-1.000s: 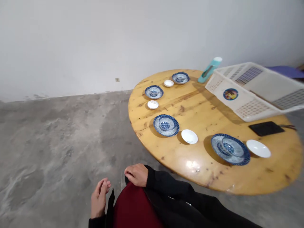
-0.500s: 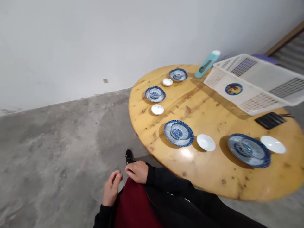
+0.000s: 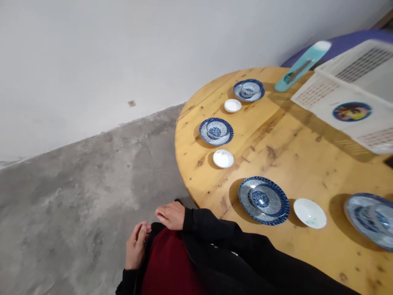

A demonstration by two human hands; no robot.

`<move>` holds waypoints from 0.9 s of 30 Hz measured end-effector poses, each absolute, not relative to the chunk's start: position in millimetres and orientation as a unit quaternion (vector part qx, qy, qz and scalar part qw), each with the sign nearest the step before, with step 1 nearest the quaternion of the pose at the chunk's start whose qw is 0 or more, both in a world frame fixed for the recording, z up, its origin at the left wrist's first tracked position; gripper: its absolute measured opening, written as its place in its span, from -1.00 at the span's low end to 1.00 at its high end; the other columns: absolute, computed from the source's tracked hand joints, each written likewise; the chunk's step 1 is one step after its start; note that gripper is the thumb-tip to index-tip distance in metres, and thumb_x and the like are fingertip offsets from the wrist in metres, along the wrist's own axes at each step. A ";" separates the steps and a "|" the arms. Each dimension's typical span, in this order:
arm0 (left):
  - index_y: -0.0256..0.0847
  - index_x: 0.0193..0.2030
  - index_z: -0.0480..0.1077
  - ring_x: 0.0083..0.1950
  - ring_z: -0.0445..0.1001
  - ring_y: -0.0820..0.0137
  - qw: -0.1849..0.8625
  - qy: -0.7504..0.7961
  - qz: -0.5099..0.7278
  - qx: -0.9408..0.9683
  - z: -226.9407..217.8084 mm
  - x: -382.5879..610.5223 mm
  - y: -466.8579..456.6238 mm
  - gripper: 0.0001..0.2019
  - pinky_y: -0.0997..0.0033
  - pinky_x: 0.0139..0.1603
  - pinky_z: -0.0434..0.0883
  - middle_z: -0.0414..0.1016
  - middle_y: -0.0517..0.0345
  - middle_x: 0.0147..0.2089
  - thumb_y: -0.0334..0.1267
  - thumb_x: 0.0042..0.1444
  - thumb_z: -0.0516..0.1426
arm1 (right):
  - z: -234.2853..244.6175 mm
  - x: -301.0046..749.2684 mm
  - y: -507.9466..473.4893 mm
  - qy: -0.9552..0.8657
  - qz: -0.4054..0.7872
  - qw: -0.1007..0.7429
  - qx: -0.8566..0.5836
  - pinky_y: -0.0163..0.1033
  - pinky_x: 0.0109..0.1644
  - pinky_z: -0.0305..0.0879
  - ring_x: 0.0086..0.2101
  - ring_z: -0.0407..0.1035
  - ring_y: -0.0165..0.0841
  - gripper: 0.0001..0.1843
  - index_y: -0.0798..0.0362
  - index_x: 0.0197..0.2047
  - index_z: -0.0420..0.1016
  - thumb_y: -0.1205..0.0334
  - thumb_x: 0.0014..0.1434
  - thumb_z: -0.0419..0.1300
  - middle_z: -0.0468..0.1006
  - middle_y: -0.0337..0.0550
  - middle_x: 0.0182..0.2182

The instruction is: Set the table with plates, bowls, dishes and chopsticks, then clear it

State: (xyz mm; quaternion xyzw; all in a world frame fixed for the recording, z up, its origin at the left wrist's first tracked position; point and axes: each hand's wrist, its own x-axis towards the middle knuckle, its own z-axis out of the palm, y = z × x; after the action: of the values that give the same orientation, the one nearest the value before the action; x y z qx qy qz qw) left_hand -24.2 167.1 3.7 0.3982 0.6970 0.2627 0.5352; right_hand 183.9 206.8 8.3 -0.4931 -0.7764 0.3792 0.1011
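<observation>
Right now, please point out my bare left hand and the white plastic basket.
Bare left hand [image 3: 134, 247], head view: middle of the hand.
White plastic basket [image 3: 345, 95], head view: near side wall.

A far plate [image 3: 237, 92] sits by the table's [image 3: 260, 143] far edge with a bowl [image 3: 250, 87] on it and a small dish [image 3: 232, 105] just beside it, toward the left edge. A second plate [image 3: 216, 142], bearing its own bowl [image 3: 215, 130], lies by the left edge; a second dish [image 3: 223, 158] is just before it. Toward the near edge, a third plate [image 3: 245, 192] carries a bowl [image 3: 260, 198], with a third dish [image 3: 310, 214] at its right. Farther right, a fourth plate [image 3: 351, 207] holds another bowl [image 3: 383, 217]. A container [image 3: 302, 66] stands right of the far plate, between it and the basket [image 3: 325, 96].
</observation>
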 end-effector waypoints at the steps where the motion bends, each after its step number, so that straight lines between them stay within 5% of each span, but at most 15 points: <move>1: -0.27 -0.14 0.49 -0.16 0.59 0.17 0.541 0.691 0.247 0.411 2.6 -22.3 179.4 -0.31 0.19 -0.06 0.51 0.61 -0.07 -0.24 0.34 -0.17 0.21 | 7.4 186.6 210.9 -0.769 0.383 0.094 -0.504 -0.29 -0.24 0.18 -0.18 0.51 -0.33 -0.78 -0.05 -0.11 0.49 0.16 0.32 0.03 0.64 -0.18 -0.16; 11: -0.27 -0.12 0.48 -0.15 0.59 0.18 0.591 0.571 0.103 0.561 -5.6 9.8 337.5 -0.29 0.20 -0.08 0.50 0.61 -0.10 -0.20 0.38 -0.13 0.15 | -3.5 205.0 265.0 -0.630 0.355 0.140 -0.676 -0.29 -0.15 0.23 -0.16 0.50 -0.33 -0.77 -0.04 -0.09 0.49 0.17 0.32 0.04 0.63 -0.16 -0.14; 27: -0.28 -0.19 0.49 -0.15 0.61 0.10 0.603 0.500 0.107 0.612 -14.8 -38.1 579.0 -0.27 0.15 -0.10 0.52 0.62 -0.11 -0.26 0.39 -0.25 0.21 | 23.7 125.5 444.8 -0.550 0.327 0.169 -0.749 -0.29 -0.18 0.25 -0.14 0.51 -0.32 -0.75 -0.06 -0.08 0.51 0.17 0.28 0.05 0.63 -0.16 -0.12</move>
State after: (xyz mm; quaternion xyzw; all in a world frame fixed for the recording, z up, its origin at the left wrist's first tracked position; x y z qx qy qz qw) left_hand -38.1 579.0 -14.8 0.6120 0.5000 0.1068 0.6034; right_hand 125.5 444.8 23.7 -0.7492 -0.5504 0.3273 0.1693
